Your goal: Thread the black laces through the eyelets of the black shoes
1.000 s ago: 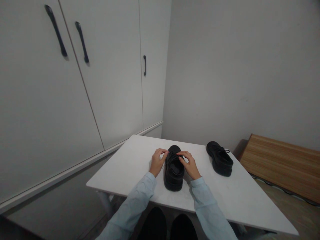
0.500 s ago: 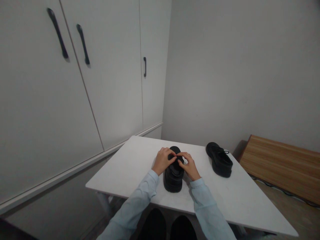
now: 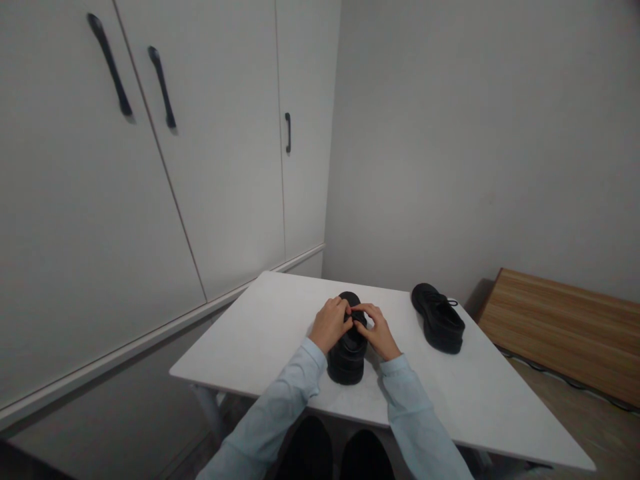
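A black lace-up shoe (image 3: 346, 365) stands on the white table in front of me, its toe pointing away and its heel toward me. Both hands meet over its lacing. My left hand (image 3: 331, 323) comes from the left with fingers bent, pinching the dark shoelace. From the right, my right hand (image 3: 379, 332) curves thumb and forefinger together over the same spot, also on the shoelace. The lace itself is mostly hidden by my fingers and blends into the black upper.
The matching black shoe (image 3: 440, 320), its lace tied in a bow, rests on the right part of the white table (image 3: 240, 340). White cupboards (image 3: 235, 167) line the left. A wood-grain board (image 3: 565, 327) lies beyond the table's right edge. My knees are under the near edge.
My left hand has shifted slightly right, closer over the lacing, with its fingers more bunched. My right hand and both shoes stay nearly where they were.
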A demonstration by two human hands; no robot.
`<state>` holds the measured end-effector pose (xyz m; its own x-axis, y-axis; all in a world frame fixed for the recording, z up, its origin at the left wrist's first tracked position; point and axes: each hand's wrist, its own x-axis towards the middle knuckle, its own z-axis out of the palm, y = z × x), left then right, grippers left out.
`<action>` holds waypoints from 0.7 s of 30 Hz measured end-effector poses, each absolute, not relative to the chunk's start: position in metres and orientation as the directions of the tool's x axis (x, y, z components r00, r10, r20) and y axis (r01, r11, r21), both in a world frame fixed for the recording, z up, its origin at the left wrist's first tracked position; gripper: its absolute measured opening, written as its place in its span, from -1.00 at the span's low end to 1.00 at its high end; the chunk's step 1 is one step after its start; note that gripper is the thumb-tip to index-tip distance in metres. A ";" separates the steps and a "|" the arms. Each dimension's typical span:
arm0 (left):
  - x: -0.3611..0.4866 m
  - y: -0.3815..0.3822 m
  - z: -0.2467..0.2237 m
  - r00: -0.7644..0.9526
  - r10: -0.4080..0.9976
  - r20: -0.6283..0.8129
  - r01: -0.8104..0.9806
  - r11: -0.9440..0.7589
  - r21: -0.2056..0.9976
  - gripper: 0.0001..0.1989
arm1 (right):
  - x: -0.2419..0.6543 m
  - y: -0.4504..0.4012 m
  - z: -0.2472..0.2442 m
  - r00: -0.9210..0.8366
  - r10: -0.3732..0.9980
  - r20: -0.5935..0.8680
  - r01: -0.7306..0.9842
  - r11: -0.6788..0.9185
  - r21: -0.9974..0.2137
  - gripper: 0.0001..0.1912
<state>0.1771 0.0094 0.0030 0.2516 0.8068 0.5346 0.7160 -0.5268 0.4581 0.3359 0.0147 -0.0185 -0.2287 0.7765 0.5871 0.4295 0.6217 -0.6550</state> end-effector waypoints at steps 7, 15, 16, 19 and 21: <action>0.178 0.011 -0.002 0.260 0.786 0.560 0.726 -0.542 0.424 -0.85 | 0.334 0.013 -0.018 -0.233 0.745 0.625 0.431 0.656 -0.620 -0.76; 0.177 0.015 -0.009 0.235 0.775 0.586 0.604 -0.589 0.537 -0.87 | 0.333 0.014 -0.020 -0.229 0.724 0.651 0.443 0.673 -0.592 -0.82; 0.176 0.016 -0.011 0.227 0.776 0.588 0.586 -0.591 0.555 -0.88 | 0.333 0.014 -0.021 -0.230 0.720 0.655 0.441 0.677 -0.589 -0.83; 0.176 0.018 -0.016 0.203 0.780 0.591 0.555 -0.589 0.587 -0.90 | 0.332 0.014 -0.022 -0.230 0.706 0.669 0.439 0.689 -0.576 -0.85; 0.176 0.018 -0.018 0.195 0.781 0.593 0.548 -0.588 0.595 -0.91 | 0.332 0.014 -0.022 -0.233 0.697 0.678 0.439 0.698 -0.566 -0.86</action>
